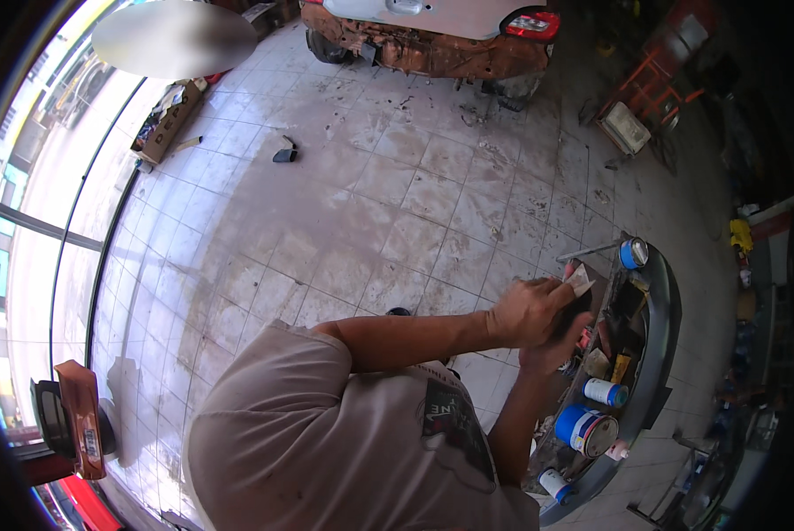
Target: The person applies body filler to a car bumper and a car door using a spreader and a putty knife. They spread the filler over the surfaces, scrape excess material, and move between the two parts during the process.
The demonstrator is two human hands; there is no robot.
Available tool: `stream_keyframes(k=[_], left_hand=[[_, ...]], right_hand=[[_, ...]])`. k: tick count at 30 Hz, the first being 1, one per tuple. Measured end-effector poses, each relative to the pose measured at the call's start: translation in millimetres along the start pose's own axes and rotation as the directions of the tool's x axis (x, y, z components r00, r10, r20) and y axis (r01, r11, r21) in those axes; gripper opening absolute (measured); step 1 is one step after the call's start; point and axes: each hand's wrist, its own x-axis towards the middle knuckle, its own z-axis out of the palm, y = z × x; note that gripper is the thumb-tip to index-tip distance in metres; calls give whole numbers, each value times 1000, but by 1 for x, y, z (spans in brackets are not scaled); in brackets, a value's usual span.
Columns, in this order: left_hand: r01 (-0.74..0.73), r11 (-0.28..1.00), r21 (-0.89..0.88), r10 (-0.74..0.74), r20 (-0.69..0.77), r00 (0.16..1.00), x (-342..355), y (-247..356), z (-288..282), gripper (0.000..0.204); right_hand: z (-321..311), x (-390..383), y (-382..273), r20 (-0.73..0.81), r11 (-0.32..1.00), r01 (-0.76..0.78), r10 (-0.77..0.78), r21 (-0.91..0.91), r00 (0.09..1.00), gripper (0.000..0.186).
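In front of my chest, over the left side of a cluttered work stand, my two hands are close together. My left hand (525,312) is closed, its fingers pinching a pale, flat, pointed piece (580,281) that looks like a putty spreader. Just below it is my right hand (549,351), palm turned up beside a dark flat piece (572,315). Its fingers are partly hidden, so I cannot tell how it grips. Paint-type cans stand on the stand: a blue-lidded can (633,253), a white-and-blue can (602,392) and a large blue can (583,430).
A grey curved bumper (668,323) runs along the stand's right side. Ahead is a car with its rear bumper off (423,49). A cardboard box (162,124) lies by the glass front, an orange-red trolley (649,84) at far right. A dark piece (285,155) lies on the tiled floor.
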Motion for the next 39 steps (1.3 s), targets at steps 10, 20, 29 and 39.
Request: stream_keyframes(k=[10, 20, 29, 39], left_hand=[[-6, 999, 51, 2, 89, 996, -18, 30, 58, 23], [367, 530, -764, -617, -52, 785, 22, -89, -23, 61], [571, 409, -712, -567, 293, 770, 60, -89, -44, 73], [576, 774, -262, -412, 482, 773, 108, -226, -161, 70]], right_hand=[[-70, 48, -33, 20, 936, -138, 139, 325, 990, 113], [-86, -2, 17, -4, 771, -637, 637, 3, 771, 46], [-34, 110, 43, 11, 949, -296, 296, 110, 955, 52], [99, 234, 17, -80, 844, -221, 209, -489, 975, 52]])
